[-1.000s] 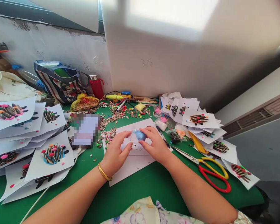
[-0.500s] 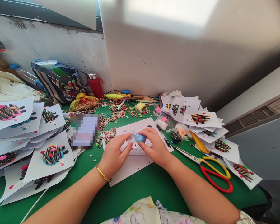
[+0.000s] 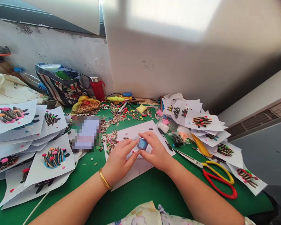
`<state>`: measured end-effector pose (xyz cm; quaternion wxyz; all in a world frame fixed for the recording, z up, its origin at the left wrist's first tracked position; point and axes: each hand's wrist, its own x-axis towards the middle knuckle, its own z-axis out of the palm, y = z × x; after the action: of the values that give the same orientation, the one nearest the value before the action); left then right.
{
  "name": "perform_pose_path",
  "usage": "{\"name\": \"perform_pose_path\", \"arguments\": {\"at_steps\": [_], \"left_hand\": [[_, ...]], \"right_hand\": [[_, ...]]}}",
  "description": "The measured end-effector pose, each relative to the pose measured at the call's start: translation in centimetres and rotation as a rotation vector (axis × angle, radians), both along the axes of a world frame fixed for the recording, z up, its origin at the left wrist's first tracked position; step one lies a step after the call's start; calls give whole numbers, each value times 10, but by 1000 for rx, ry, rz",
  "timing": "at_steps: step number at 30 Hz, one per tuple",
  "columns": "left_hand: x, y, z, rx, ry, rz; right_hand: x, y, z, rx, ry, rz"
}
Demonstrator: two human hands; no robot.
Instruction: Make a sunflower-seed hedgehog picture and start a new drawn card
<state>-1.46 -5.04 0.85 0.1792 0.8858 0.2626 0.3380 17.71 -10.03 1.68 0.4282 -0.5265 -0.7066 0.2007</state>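
Over a white sheet of paper [image 3: 124, 178] I hold a lump of blue modelling clay [image 3: 142, 143] wrapped in clear plastic. My right hand [image 3: 155, 151] has its thumb and fingers curled around the lump. My left hand [image 3: 121, 159], with a gold bangle at the wrist, pinches the wrapping at the lump's left side; its fingertips partly cover the plastic. A second white sheet [image 3: 152, 124] lies beneath my hands with a dark seed on it. Striped sunflower seeds [image 3: 110, 143] are heaped at its left edge.
Seed-and-clay pictures [image 3: 53, 156] are stacked at left, with more pictures [image 3: 201, 120] at right. Open scissors [image 3: 196, 162] lie right of my hand, near bagged clay [image 3: 177, 139] and black pens [image 3: 165, 139]. A phone [image 3: 86, 134] lies left. A red flask [image 3: 97, 89] stands behind.
My hands have come closer together around the blue clay, and the left fingers now reach over its wrapping. The whole view has shifted slightly.
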Motion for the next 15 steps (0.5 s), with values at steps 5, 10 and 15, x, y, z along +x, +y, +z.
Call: {"name": "perform_pose_path", "arguments": {"at_steps": [5,10,15], "left_hand": [[-1,1,2,58,-46,-72],[-1,3,2,71,-40,-8],[0,2,2,30,-4,-29]], "right_hand": [[0,0,2,-29,-89,49],[1,1,3,19,-166,5],[-1,1,4,-14,-219,-16]]}}
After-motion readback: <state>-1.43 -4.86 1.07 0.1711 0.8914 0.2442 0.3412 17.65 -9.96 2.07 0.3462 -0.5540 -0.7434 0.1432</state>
